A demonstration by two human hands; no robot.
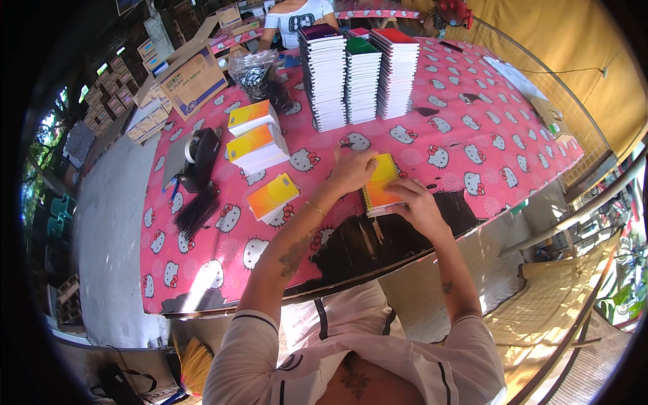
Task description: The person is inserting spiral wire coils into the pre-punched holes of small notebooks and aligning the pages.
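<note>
A small spiral notebook (382, 174) with a yellow-to-orange cover lies on the pink table in front of me, its black coil along the left edge. My left hand (354, 170) is closed at the notebook's upper left, fingertips at the coil side. The lower right edge is pinched by my right hand (416, 202). To the left lies a small pile of matching yellow-orange covers and pages (273, 197) without a coil. Behind it stand taller uncoiled stacks (259, 150) with the same covers. Loose black coils (197, 210) lie in a bundle farther left.
A black tape dispenser (201, 160) stands at the left. Tall stacks of spiral notebooks with dark (324, 81), green (362, 81) and red covers (397, 71) rise at the back, beside a plastic bag (260, 75) and a cardboard box (192, 81). Another person (297, 23) is across the table.
</note>
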